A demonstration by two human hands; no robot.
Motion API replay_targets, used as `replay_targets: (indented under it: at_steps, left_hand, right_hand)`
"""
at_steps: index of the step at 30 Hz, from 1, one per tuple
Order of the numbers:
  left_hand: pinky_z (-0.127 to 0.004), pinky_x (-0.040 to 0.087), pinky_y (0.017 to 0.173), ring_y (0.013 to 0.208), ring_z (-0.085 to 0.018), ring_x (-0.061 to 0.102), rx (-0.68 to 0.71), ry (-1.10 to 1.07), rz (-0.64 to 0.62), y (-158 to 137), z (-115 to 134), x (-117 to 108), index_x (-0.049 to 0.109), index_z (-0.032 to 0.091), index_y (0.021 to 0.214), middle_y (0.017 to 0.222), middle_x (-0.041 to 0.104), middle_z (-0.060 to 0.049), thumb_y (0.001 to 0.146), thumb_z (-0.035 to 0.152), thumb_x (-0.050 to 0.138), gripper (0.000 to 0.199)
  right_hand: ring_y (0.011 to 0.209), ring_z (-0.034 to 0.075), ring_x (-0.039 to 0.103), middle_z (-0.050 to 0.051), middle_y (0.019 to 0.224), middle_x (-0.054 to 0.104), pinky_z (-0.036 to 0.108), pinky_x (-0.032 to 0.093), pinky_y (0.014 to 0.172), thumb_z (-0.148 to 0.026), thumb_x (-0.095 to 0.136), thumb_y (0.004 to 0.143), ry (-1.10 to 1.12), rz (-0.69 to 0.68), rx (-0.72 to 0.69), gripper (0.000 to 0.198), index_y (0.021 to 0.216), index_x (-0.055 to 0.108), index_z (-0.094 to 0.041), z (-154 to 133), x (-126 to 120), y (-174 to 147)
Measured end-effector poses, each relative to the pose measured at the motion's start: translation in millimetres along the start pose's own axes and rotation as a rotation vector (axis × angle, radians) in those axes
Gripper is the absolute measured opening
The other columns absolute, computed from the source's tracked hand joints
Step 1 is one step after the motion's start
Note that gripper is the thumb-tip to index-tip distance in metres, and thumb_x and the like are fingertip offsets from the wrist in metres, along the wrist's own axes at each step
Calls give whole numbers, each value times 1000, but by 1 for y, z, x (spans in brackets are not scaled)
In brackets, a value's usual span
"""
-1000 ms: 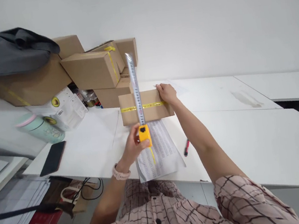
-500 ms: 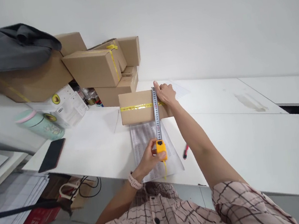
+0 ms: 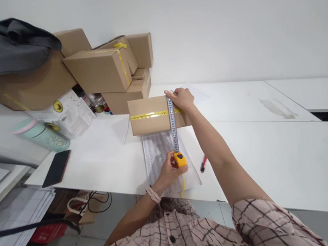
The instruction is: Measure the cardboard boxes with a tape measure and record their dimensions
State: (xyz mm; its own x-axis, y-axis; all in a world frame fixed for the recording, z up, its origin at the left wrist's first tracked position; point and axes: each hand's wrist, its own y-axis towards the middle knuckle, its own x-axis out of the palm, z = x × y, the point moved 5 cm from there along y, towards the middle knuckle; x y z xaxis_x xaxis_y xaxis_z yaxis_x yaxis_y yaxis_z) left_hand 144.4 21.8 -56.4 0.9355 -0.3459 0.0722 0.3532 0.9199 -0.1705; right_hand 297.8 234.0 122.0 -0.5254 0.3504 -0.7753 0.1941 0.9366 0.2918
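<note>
A small cardboard box [image 3: 150, 125] with a strip of yellow tape lies on the white table. My left hand [image 3: 168, 172] grips the yellow case of a tape measure [image 3: 181, 160] near the table's front edge. Its metal blade [image 3: 172, 118] is pulled out and runs across the top of the box to the far edge. There my right hand [image 3: 184, 98] pinches the blade's end, thumb on top and the other fingers curled over the box. Under the case, and partly beneath the box, lies a printed sheet [image 3: 158, 152]. The tip of the blade is hidden by my thumb.
A red and black pen [image 3: 203, 164] lies right of the sheet. At the left are a phone [image 3: 56, 168], a mint green bottle [image 3: 46, 136] and a white carton [image 3: 74, 118]. Stacked cardboard boxes [image 3: 99, 71] stand at the back left, with dark grey cloth [image 3: 6, 51] over one.
The tape measure's case has shifted slightly right and tilted in my left hand. My right thumb has come down over the blade's end. The whole view has moved a little.
</note>
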Motion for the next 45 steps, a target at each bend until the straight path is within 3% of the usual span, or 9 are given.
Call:
replay_targets:
  at_steps: [16,20,24,28,33,36,39,42,45]
  left_hand:
    - [-32,55,73,86,-17,61,-18,-35,-30,-1,6,-2,46,24,132,111,63,-7,68,37,87,77]
    - [-33,57,71,90,-19,62,-13,-117,-120,-16,22,-2,42,24,131,116,62,-9,71,39,84,74]
    - [-37,57,83,100,-22,66,70,-130,-164,-44,37,-22,41,27,134,125,62,-10,73,35,85,76]
    - [-43,57,89,107,-28,68,122,-114,-29,-78,34,-66,37,29,138,132,60,-12,72,36,85,83]
    - [-46,56,94,111,-28,67,104,-66,91,-118,18,-103,35,28,141,136,58,-14,73,35,83,84]
    - [-43,57,91,111,-28,67,80,-6,47,-136,15,-105,36,29,141,135,60,-13,75,35,82,80]
    - [-40,56,90,112,-27,65,33,148,-57,-147,17,-97,40,28,142,131,62,-12,75,34,81,78]
    - [-37,57,87,107,-27,67,-23,337,-195,-153,16,-84,44,29,144,127,65,-9,71,36,84,83]
    - [-35,58,80,101,-27,69,-44,437,-305,-155,11,-75,49,30,144,123,68,-8,69,38,85,84]
  right_hand:
    - [117,38,52,18,103,68,54,46,94,-86,33,84,33,21,-8,74,88,68,-20,1,3,0]
    - [121,39,50,19,116,65,59,42,100,-83,15,89,37,32,-23,84,99,70,-20,2,5,2]
    - [123,37,48,17,117,63,59,41,100,-79,12,92,18,48,-49,84,110,69,-20,1,5,-3]
    - [125,37,44,17,120,60,57,45,97,-77,14,94,-43,119,-84,80,115,66,-20,2,2,-39]
    - [133,35,38,17,131,56,52,47,97,-70,16,97,-67,165,-88,70,127,60,-24,22,12,-132]
    - [138,35,37,16,141,54,54,40,107,-63,26,99,-54,111,-129,62,135,58,-23,33,17,-176]
    - [141,35,38,13,143,55,58,38,108,-60,24,100,-34,92,-66,60,139,56,-27,40,5,-193]
    - [129,34,53,12,131,64,54,49,94,-64,12,100,128,86,53,68,145,51,-32,42,-19,-197]
    - [101,27,67,12,114,70,43,55,75,-71,16,97,386,95,94,71,143,53,-31,41,-42,-205]
